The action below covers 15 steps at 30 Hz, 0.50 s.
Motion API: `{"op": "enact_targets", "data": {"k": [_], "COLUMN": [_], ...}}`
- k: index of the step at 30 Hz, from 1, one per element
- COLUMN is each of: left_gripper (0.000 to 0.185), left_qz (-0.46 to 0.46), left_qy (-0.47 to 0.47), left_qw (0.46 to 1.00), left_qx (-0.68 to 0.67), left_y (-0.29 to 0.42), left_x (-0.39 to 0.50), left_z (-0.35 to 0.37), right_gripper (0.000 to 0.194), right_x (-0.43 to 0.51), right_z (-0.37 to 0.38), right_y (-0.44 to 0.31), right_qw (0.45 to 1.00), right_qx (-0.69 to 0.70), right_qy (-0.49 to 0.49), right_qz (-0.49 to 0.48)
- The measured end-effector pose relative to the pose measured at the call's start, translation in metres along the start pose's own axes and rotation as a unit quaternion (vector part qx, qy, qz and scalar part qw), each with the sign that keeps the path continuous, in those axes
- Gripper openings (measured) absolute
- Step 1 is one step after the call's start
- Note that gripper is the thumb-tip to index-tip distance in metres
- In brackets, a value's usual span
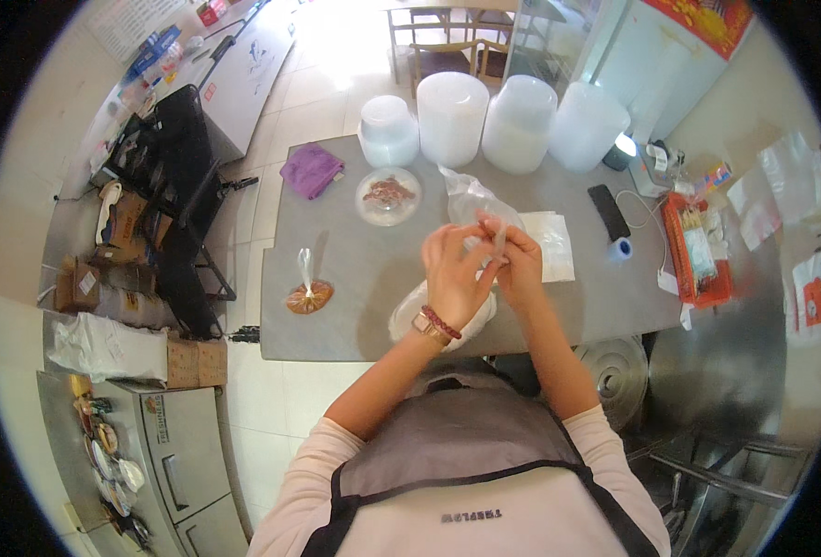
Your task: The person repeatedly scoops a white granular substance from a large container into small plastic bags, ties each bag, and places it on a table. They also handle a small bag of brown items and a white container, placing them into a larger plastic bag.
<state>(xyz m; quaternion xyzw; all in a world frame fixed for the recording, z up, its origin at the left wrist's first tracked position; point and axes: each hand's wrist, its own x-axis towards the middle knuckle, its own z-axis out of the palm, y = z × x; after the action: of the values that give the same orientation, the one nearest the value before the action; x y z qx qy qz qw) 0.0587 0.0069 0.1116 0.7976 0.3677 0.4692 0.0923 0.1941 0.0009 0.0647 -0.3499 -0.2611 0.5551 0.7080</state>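
Observation:
Both hands are together over the front half of the grey table. Between them is a thin clear plastic bag, its loose end spreading away from me. My left hand pinches the bag's near edge with bent fingers, a watch and red bracelet at its wrist. My right hand grips the same edge with thumb and fingers. Below my left wrist lies a white bundle, partly hidden; its material is unclear. A flat stack of plastic bags lies just right of my right hand.
Left on the table sits a knotted bag of brown food. Farther back are a clear bowl with reddish pieces, a purple cloth and several stacks of plastic containers. A phone, a blue-white roll and an orange basket stand right.

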Motion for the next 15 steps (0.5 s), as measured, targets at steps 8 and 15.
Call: {"op": "enact_targets", "data": {"k": [8,15], "left_gripper": [0.026,0.061], "left_qz": [0.045,0.031], "left_qy": [-0.083,-0.220], "left_qw": [0.987,0.954], "left_qx": [-0.128,-0.202], "left_y": [0.017,0.061], "left_x": [-0.018,-0.018], "left_z": [-0.016,-0.059], "right_gripper": [0.045,0.045], "right_x": [0.030,0.072], "right_z": [0.025,0.072], "right_y": [0.007,-0.005], "right_qw": [0.975,0.662], "right_qx": [0.063,-0.579], "right_qy": [-0.206,-0.361], "right_qz": [0.060,-0.310]}}
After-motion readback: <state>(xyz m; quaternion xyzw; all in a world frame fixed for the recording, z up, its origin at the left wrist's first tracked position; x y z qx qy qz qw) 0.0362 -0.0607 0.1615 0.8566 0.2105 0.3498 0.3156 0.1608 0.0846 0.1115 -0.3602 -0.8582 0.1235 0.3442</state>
